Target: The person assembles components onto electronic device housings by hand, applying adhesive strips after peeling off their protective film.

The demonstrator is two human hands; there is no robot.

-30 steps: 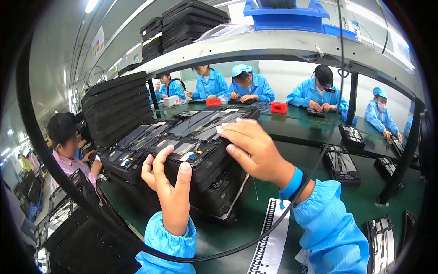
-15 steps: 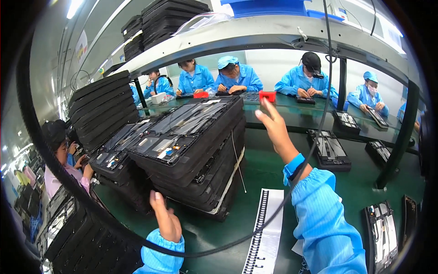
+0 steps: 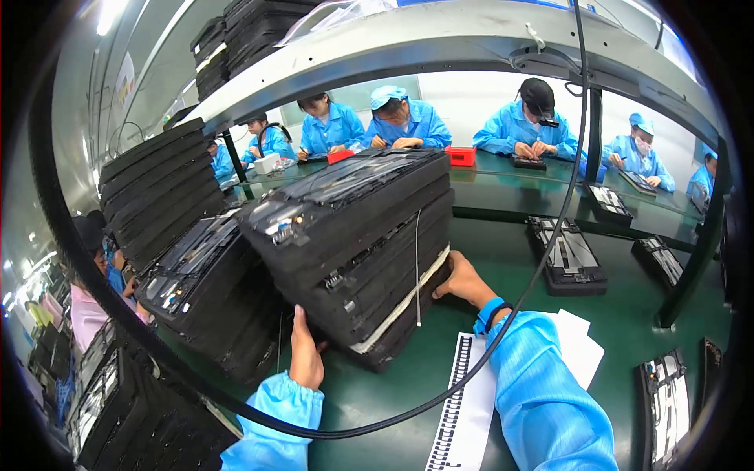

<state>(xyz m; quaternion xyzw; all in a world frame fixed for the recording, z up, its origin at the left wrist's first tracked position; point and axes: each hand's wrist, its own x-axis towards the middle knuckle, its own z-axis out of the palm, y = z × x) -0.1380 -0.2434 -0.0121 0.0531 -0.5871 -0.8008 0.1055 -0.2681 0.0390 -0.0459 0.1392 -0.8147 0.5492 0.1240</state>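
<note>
A tall stack of black foam trays (image 3: 377, 255) leans between my hands, its top tray carrying a flat device with exposed electronics. My right hand (image 3: 465, 282) grips the lower right side of the stack, its fingers partly hidden behind the edge. My left hand (image 3: 305, 349) presses against the lower left side with the thumb upward; its other fingers are mostly hidden by the trays. A pale layer shows near the bottom of the stack, and a thin white cord (image 3: 418, 267) hangs down its side. Directly left stands another stack of foam trays (image 3: 228, 306), also topped with device parts.
A taller tray pile (image 3: 161, 196) rises at the back left. A black cable (image 3: 345, 433) loops across in front of me. Paper with a black-marked edge (image 3: 465, 408) lies on the green table. Opened devices (image 3: 569, 255) sit at right. Co-workers in blue sit beyond the metal shelf (image 3: 440, 47).
My right hand has come down from above to the stack's lower right side, and my left hand has moved right against it. The stack now leans and has shifted right.
</note>
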